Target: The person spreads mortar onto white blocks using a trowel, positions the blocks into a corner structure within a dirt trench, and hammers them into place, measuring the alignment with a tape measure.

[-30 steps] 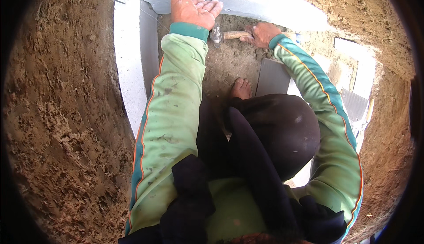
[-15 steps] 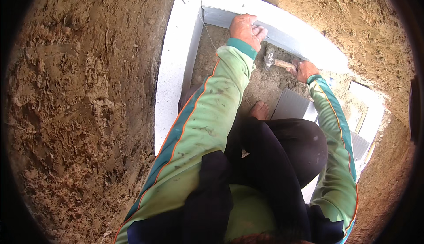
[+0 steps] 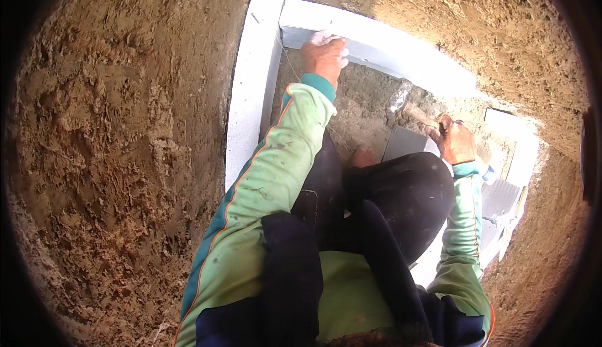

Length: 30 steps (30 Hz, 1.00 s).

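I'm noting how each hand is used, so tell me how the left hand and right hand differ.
The left hand is at the inner edge of the long white block; the right hand is closed around the wooden handle of a hammer.
The left hand holds no tool that shows; the right hand does.
The left hand is higher in the picture than the right hand.
Both are bare, below teal cuffs.
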### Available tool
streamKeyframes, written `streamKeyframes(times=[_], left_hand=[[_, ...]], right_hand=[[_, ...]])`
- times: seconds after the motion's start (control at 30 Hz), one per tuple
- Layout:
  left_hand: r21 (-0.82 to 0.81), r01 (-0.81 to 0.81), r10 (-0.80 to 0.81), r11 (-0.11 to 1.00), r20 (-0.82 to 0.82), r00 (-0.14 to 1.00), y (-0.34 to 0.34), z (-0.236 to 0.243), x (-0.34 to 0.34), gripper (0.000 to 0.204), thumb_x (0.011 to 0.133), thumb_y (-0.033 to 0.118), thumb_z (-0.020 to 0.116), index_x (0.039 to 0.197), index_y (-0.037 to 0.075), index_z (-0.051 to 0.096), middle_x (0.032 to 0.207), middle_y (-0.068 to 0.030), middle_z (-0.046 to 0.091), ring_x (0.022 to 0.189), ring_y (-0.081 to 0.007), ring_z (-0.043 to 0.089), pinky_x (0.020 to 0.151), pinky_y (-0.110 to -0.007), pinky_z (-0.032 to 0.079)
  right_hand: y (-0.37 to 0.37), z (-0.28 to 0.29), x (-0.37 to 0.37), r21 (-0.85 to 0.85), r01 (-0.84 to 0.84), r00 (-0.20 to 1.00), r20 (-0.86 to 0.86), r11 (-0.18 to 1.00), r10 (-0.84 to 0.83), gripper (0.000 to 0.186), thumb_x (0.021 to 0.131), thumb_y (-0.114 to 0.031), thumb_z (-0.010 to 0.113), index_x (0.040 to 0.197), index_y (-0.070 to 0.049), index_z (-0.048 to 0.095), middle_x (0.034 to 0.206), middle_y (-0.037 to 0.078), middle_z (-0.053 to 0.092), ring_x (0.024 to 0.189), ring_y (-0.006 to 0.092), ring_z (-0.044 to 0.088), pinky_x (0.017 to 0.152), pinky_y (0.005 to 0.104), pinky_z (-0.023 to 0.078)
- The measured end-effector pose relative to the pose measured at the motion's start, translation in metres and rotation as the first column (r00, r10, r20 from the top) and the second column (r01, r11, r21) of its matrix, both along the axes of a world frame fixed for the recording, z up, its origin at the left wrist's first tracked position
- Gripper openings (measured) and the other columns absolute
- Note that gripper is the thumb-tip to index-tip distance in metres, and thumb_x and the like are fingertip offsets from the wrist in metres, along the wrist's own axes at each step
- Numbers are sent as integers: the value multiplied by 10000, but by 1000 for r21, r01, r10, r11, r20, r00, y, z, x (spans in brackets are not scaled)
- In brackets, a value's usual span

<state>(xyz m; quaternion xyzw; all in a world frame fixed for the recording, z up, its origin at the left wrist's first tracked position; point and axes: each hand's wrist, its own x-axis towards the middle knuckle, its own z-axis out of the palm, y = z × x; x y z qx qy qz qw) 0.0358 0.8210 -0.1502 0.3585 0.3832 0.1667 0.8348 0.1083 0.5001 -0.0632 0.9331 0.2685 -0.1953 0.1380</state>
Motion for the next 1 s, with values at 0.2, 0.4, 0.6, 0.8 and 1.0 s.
streamKeyframes(times=[0.2, 0.4, 0.6, 0.8, 1.0], left_hand=[[973, 228, 70, -47, -224, 972, 56, 1, -40, 392, 854, 22, 684, 1245, 55, 689, 1274, -127, 654, 1165, -304, 625, 1017, -388, 496], [770, 406, -69, -491, -499, 864, 48, -8, -9, 540, 820, 94, 761, 1344, 134, 637, 1503, -108, 498, 1440, -351, 401, 1168, -507, 323], [733, 314, -240, -604, -543, 805, 14, -3, 45, 469, 800, 108, 764, 1255, 102, 651, 1428, -115, 549, 1420, -336, 429, 1180, -488, 304], [738, 364, -197, -567, -552, 810, 7, -41, 45, 439, 814, 120, 748, 1238, 126, 636, 1425, -80, 557, 1390, -283, 470, 1149, -464, 332], [664, 412, -127, -624, -606, 785, 3, -20, 47, 562, 812, 142, 762, 1340, 153, 570, 1480, -59, 514, 1416, -275, 443, 1158, -465, 326]], right_hand=[[-112, -17, -74, 377, 369, 901, 80, 849, -427, 480, 940, -497, 659, 1148, -66, 610, 886, 223, 699, 882, 432, 668, 773, 520, 513], [-143, -33, -145, 411, 647, 706, -4, 643, -708, 498, 946, -461, 657, 1146, -6, 631, 979, 249, 706, 948, 442, 670, 838, 510, 511], [-142, -44, -168, 422, 805, 512, -141, 417, -847, 478, 941, -442, 662, 1123, -2, 621, 1050, 233, 702, 1005, 418, 667, 879, 498, 516], [-156, -87, -185, 497, 710, 630, -132, 499, -765, 477, 935, -401, 653, 1201, -15, 565, 1233, 224, 588, 996, 444, 649, 820, 509, 535], [-138, -70, -177, 591, 652, 642, -99, 475, -760, 413, 921, -358, 688, 1146, -31, 573, 1090, 200, 580, 879, 444, 648, 748, 526, 532]])
